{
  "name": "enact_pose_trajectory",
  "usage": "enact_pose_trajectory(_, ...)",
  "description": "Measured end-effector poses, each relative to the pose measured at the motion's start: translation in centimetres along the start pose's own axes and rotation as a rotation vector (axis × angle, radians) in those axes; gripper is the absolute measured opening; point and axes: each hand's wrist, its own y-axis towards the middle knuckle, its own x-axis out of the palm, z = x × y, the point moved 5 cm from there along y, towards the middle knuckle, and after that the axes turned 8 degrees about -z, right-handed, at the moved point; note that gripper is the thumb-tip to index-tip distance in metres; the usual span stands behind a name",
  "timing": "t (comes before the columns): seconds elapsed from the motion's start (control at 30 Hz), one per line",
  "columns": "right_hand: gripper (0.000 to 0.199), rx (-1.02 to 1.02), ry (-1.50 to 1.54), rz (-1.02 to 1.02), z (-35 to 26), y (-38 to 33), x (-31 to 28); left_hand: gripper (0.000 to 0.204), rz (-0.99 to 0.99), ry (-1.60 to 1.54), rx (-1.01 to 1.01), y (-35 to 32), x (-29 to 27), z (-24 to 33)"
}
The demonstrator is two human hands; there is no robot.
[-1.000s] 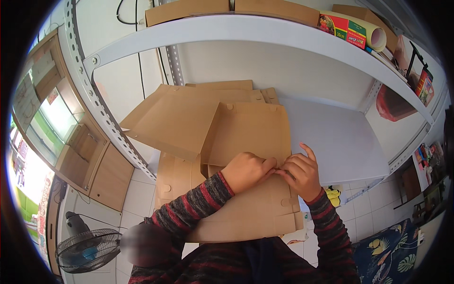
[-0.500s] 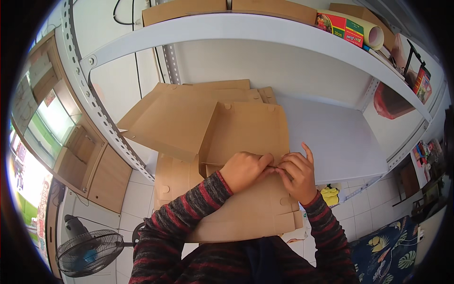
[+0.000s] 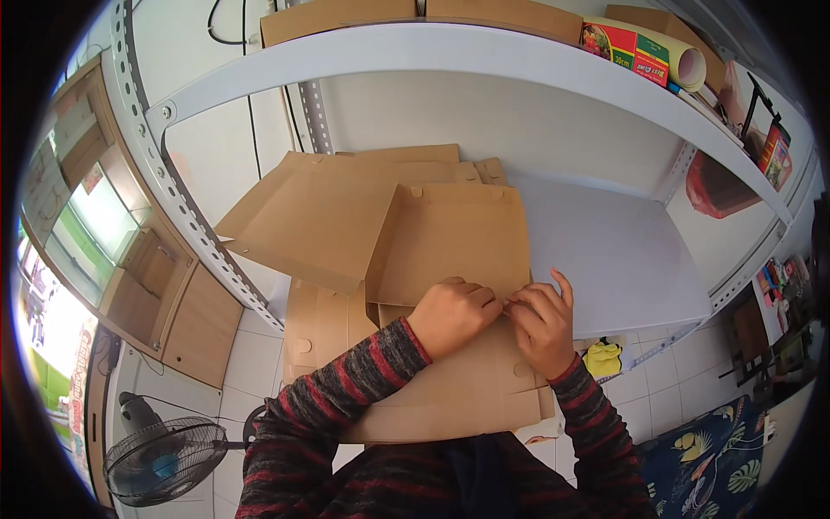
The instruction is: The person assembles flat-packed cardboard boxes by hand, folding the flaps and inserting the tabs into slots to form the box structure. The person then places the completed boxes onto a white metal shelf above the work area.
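Observation:
A partly folded brown cardboard box [image 3: 454,238] has its left and far walls standing up. My left hand [image 3: 456,318] is closed at the near edge of the box, its fingers curled over the cardboard. Against it, my right hand [image 3: 543,322] pinches the near right corner, with one finger raised. The fingertips of both hands almost meet there and hide the corner flap. Beneath the box lie flat cardboard blanks [image 3: 432,402] that reach toward my body. Another cardboard piece [image 3: 303,208] with a bent-up edge lies to the left.
A grey shelf board [image 3: 605,251] extends to the right of the cardboard. Overhead runs a white metal shelf beam [image 3: 484,48] carrying boxes and a paper roll [image 3: 687,69]. A fan [image 3: 164,463] stands at lower left, and a patterned dark-blue cloth [image 3: 705,463] is at lower right.
Both hands have shifted slightly at the near right corner, and the left hand has turned more knuckles-up. The box's near right side looks drawn in a little straighter.

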Motion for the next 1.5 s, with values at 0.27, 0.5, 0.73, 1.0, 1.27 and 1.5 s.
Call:
enact_pose_trajectory(0.27,0.008,-0.034,-0.082,-0.043,-0.2,0.4,-0.1,0.013,-0.003,-0.012,-0.016,-0.2,0.2,-0.4)
enact_pose_trajectory(0.5,0.008,0.010,-0.028,-0.097,0.0,0.6,0.3,0.013,0.050,-0.112,-0.077,-0.1,-0.1,-0.5)
enact_pose_trajectory(0.73,0.008,0.029,0.044,-0.126,0.7,0.9,0.9,0.012,0.004,-0.156,-0.121,0.0,0.5,-0.8)
enact_pose_trajectory(1.0,0.006,0.069,0.104,-0.161,1.1,1.0,1.0,0.010,0.001,-0.167,-0.157,0.2,0.9,-0.7)
enact_pose_trajectory(1.27,0.009,0.116,0.161,-0.208,2.1,1.0,2.1,0.010,-0.065,-0.149,-0.179,0.6,1.6,-1.3)
enact_pose_trajectory(1.5,0.011,0.143,0.253,-0.621,3.7,3.3,1.3,0.012,-0.155,-0.180,-0.154,0.9,1.8,-2.1)
